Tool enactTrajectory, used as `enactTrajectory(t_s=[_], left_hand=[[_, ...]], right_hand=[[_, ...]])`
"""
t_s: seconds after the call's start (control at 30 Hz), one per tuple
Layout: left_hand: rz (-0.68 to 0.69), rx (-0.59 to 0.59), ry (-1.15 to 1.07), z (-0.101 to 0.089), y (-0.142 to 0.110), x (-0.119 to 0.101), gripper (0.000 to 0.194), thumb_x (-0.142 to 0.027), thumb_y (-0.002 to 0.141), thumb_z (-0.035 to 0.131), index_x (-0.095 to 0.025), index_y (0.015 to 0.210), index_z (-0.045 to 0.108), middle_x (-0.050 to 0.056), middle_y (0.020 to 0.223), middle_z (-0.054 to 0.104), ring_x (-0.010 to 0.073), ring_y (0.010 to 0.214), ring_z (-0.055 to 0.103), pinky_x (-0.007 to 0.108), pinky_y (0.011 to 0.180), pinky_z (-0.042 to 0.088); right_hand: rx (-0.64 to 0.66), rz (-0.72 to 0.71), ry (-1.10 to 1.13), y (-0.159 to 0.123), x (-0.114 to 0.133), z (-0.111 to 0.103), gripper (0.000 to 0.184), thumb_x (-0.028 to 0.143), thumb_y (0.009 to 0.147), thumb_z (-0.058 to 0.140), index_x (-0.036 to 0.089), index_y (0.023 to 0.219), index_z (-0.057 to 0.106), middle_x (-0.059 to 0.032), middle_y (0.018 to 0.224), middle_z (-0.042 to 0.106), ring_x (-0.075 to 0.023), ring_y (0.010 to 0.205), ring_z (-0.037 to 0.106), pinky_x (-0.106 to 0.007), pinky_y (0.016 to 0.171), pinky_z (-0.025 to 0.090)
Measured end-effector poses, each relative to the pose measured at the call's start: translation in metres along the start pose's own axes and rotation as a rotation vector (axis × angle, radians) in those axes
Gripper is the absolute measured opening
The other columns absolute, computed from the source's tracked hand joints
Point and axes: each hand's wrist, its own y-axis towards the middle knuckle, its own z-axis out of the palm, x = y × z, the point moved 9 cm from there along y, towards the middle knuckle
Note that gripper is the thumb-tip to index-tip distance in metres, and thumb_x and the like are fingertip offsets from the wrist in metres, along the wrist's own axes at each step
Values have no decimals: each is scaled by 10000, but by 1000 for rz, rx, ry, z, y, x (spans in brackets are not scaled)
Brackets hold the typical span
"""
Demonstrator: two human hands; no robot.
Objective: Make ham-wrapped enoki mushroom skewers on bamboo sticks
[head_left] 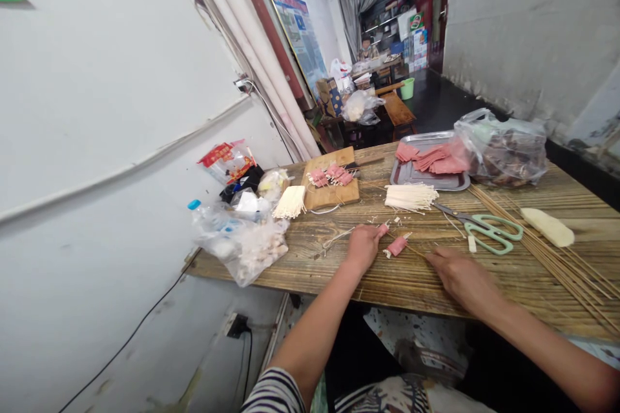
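So, my right hand (460, 276) closes its fingers on a thin stick (416, 251), and my left hand (363, 248) pinches one pink roll (382, 230) where the stick leads. I think a soft hold and a slow, straight push keep it from squashing. A second roll (397, 246) lies between my hands on the table (300, 271), with more rolls (334, 174) on the board (349, 193) farther off.

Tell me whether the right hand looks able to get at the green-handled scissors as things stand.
Probably yes: the scissors lie just beyond the right hand, handles uncovered, nothing tall between. That hand pinches a skewer, though, so would likely have to let go first.
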Motion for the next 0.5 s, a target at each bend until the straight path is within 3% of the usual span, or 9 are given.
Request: enactTrajectory(t_s=[0.23,0.5], left_hand=[[12,18,-23,1,1,3,376,-357,960,490,-171,775,759,50,674,707,142,594,573,274,680,430],[78,51,-15,-3,1,-2,438,-275,989,413,-156,735,750,60,706,719,135,614,590,253,681,427]], right_hand=[[36,4,8,17,12,5,285,114,911,361,165,825,627,-45,776,575,-155,722,542,-272,661,360],[27,11,-16,29,13,19,260,120,914,375,169,813,609,-41,802,582,-160,762,552,-272,686,367]])
